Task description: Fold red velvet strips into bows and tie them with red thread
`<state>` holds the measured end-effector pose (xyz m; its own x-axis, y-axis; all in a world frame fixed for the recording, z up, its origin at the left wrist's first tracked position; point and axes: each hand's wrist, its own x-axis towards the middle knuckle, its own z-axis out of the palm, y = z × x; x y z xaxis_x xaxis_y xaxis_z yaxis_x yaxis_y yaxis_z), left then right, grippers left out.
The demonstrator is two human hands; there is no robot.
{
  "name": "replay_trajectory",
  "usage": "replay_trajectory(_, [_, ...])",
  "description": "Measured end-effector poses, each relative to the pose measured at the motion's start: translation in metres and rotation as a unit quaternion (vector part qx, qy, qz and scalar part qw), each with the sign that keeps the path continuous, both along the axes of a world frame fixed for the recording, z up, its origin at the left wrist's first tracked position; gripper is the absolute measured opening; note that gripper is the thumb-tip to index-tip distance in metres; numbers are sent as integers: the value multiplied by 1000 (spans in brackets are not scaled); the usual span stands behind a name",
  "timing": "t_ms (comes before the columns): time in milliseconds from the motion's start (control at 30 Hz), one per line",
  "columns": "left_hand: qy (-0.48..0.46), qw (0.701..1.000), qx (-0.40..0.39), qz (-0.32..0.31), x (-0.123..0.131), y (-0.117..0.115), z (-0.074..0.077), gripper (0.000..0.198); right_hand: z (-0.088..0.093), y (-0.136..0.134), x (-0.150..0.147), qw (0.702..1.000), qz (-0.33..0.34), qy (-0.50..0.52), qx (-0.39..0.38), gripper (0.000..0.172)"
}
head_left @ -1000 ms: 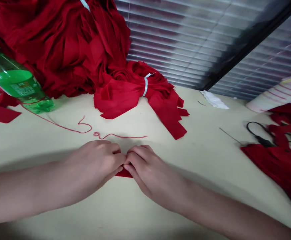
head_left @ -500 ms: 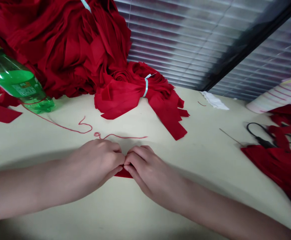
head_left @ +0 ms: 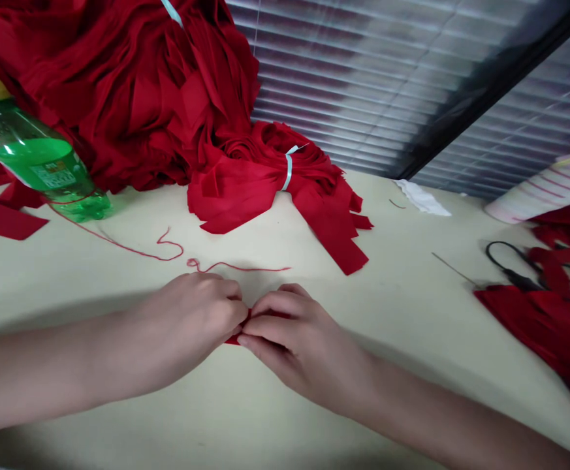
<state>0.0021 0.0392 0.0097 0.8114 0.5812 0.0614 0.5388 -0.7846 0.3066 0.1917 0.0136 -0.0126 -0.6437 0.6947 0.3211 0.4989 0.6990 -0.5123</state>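
Low in the middle of the view, a small piece of red cloth shows between my two hands, mostly covered by them. My left hand is closed on the cloth from the left, its fingertips curled under. From the right, my right hand pinches the same cloth, thumb below and fingers above. The fingertips of both hands meet. Just beyond them a loose red thread lies on the pale table.
A green bottle with a yellow cap stands left, before a large red cloth heap. A tied red bundle lies behind my hands. At right are a needle, red cloth, a thread cone and white scrap.
The fingers of my right hand have spread a little and shifted on the cloth, and more red shows above the fingertips. My left hand has barely moved. The whole view has shifted slightly.
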Motion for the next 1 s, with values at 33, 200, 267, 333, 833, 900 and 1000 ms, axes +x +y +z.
replay_trajectory(33, [0, 1000, -3, 0, 0, 1, -1, 27, 0, 1, 0, 1000, -2, 1, -13, 13])
replay_trajectory(200, [-20, 1000, -11, 1, -1, 2, -2, 28, 3, 3, 0, 998, -36, 2, -45, 5])
replay_trajectory(267, [-26, 1000, -11, 2, -1, 2, -3, 27, 6, 4, -1, 998, -41, -7, -49, 5])
replay_trajectory(333, [-29, 1000, -6, 1, -1, 2, -3, 27, 9, 4, -2, 998, -35, -22, -55, 7])
replay_trajectory(833, [-49, 999, -9, -8, 0, 4, -3, 17, 21, 9, -6, 990, -19, -115, -83, 14])
replay_trajectory(900, [-41, 999, -19, 1, 1, 4, -1, 13, 22, 8, -7, 989, -20, -125, -79, 15])
replay_trajectory(1000, [-14, 999, -40, 21, 1, 4, 0, 11, 20, 7, -6, 989, -27, -131, -68, 14])
